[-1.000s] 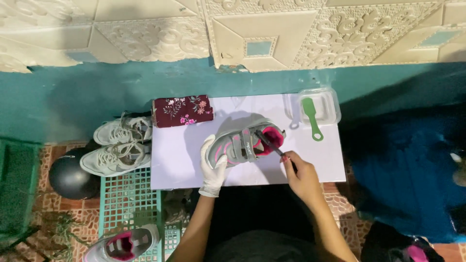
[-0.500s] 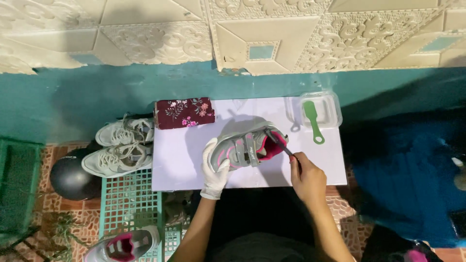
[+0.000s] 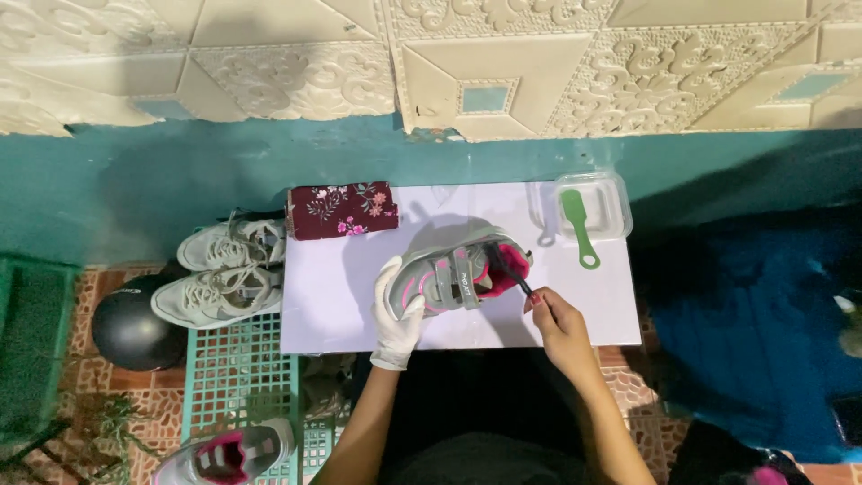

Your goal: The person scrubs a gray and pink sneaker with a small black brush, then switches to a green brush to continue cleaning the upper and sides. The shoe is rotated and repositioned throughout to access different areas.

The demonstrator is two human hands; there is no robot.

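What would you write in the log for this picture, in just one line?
left hand: gloved, grips grey-pink shoe | right hand: holds thin dark tool in shoe opening | on white board

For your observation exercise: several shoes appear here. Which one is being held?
The grey-and-pink strapped shoe on the white board, gripped by the gloved left hand; the pale laced pair and its match lie untouched.

White desk (image 3: 359,314) against a teal wall, maroon floral cloth (image 3: 342,211) at its 10 o'clock corner, clear plastic container (image 3: 593,208) with a green brush (image 3: 577,224) at 2 o'clock, grey-and-pink shoe (image 3: 458,274) near centre.
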